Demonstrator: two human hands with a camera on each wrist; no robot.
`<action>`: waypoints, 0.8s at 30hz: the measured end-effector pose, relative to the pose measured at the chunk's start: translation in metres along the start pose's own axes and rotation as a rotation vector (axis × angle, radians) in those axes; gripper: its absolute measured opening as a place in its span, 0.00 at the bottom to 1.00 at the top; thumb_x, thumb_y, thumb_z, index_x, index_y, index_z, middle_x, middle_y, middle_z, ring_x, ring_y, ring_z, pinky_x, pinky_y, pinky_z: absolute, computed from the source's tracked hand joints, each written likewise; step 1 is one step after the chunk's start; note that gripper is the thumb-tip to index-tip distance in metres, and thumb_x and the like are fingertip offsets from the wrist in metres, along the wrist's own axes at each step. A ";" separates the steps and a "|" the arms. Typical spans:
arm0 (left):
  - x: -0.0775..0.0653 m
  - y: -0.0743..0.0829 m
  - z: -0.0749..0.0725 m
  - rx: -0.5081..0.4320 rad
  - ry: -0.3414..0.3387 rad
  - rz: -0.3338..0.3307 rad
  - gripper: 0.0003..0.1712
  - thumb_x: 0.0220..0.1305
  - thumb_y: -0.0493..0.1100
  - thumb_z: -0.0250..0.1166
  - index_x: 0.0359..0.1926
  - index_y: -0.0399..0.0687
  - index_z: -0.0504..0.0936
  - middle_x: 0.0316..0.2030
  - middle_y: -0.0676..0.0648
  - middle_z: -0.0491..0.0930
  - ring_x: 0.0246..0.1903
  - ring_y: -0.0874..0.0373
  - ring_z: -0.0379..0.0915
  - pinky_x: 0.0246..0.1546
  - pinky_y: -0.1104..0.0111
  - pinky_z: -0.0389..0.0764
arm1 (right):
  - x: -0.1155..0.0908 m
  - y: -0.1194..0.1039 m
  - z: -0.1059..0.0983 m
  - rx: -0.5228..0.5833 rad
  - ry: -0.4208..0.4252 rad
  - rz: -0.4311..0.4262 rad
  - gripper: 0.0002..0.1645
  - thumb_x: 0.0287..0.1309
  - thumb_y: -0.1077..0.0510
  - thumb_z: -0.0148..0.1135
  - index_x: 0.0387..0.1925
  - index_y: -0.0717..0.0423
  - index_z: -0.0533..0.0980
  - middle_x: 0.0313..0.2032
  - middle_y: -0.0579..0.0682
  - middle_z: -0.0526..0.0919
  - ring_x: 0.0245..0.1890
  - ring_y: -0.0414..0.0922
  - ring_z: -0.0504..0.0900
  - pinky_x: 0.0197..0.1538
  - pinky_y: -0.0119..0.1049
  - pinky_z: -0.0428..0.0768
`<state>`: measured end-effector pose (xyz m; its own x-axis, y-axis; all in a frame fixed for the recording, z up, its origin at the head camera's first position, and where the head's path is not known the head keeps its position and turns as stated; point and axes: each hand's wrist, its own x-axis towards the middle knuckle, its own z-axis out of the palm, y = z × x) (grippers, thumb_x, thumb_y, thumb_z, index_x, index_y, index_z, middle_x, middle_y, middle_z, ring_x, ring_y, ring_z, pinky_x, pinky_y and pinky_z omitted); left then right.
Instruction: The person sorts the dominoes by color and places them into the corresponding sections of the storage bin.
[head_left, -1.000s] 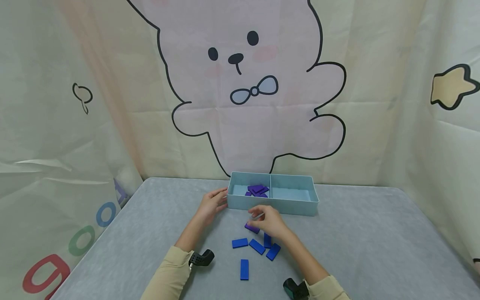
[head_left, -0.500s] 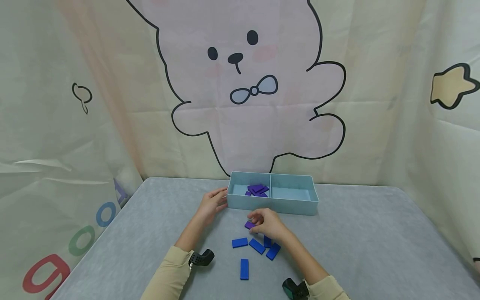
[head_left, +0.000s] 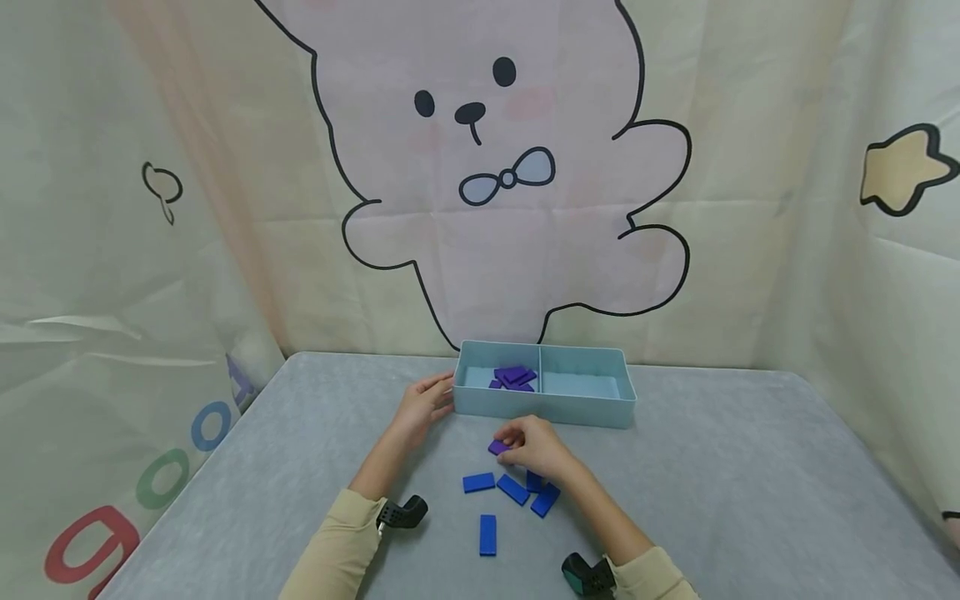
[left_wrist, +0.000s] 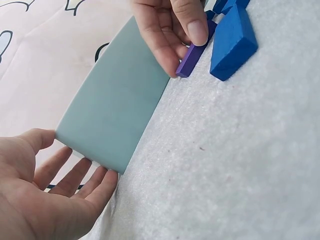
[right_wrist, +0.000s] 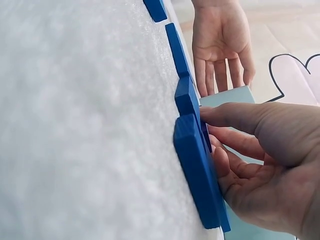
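Note:
My right hand pinches a flat purple block between thumb and fingers, just in front of the light blue two-part box. The left wrist view shows the purple block low over the cloth, its edge under the thumb. With its fingers extended, my left hand touches the box's left end; in the left wrist view the fingertips lie along the end wall. Several purple blocks lie in the box's left compartment, and the right compartment holds nothing.
Several blue blocks lie on the grey cloth-covered table nearer to me: one at left, one in the middle, one at right, one closest. A printed curtain hangs behind the table.
My right hand has come down onto the purple block on the table, and its thumb and fingers have closed on it. My left hand stays at the box's end.

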<state>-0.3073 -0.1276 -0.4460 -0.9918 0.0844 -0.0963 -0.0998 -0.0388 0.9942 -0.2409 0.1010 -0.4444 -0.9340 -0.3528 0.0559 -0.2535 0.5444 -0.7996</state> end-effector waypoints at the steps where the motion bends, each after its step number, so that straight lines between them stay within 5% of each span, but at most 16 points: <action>1: 0.000 0.000 0.000 -0.001 0.000 0.000 0.27 0.81 0.44 0.59 0.72 0.32 0.74 0.73 0.31 0.70 0.70 0.34 0.71 0.69 0.45 0.75 | 0.000 0.000 0.000 -0.004 0.000 0.000 0.12 0.55 0.68 0.77 0.43 0.65 0.86 0.33 0.49 0.84 0.34 0.42 0.77 0.39 0.31 0.79; 24: 0.001 0.002 -0.001 0.006 0.004 -0.012 0.27 0.81 0.45 0.59 0.72 0.33 0.74 0.73 0.31 0.71 0.70 0.34 0.71 0.69 0.46 0.75 | 0.001 -0.006 0.000 0.028 -0.009 0.019 0.12 0.59 0.69 0.73 0.46 0.65 0.87 0.38 0.51 0.87 0.38 0.44 0.80 0.45 0.41 0.86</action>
<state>-0.3084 -0.1284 -0.4441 -0.9909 0.0804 -0.1083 -0.1112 -0.0322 0.9933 -0.2400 0.0973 -0.4401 -0.9364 -0.3491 0.0355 -0.2285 0.5299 -0.8167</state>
